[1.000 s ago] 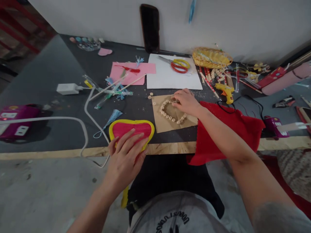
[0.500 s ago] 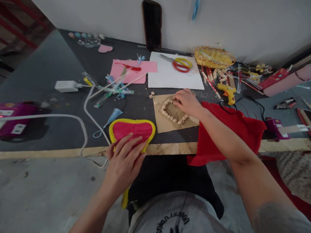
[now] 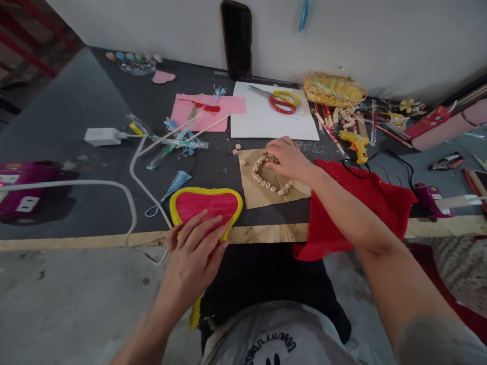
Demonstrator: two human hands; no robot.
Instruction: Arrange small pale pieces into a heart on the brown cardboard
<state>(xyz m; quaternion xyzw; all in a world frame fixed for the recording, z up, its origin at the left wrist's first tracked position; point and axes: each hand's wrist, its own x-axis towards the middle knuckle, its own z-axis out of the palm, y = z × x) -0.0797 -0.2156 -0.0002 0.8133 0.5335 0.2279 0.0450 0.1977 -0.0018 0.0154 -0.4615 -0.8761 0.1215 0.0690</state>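
Note:
My left hand (image 3: pixel 198 248) lies with its fingers stretched flat over the lower part of a magenta heart-shaped piece (image 3: pixel 207 203) with a thick yellow border, at the front edge of the table. My right hand (image 3: pixel 287 158) is over the far side of a heart-shaped string of small beige flower-like beads (image 3: pixel 262 178), its fingers and thumb closed about the upper run, which they partly hide. Beneath the beads is a piece of brown cardboard (image 3: pixel 253 195). A few loose beads (image 3: pixel 236 149) sit at and just beyond the cardboard's left edge.
Red felt (image 3: pixel 361 213) hangs over the edge under my right forearm. Beyond are a yellow glue gun (image 3: pixel 355 144), scissors (image 3: pixel 279 101) on a white sheet (image 3: pixel 266 126) and a wicker basket (image 3: pixel 335 90). At left are a blue tassel (image 3: pixel 178 182), a white cable (image 3: pixel 102 182) and a purple box (image 3: pixel 26 187).
My right hand has shifted a little to the left along the upper run of beads. My left hand and the heart-shaped piece have stayed in place.

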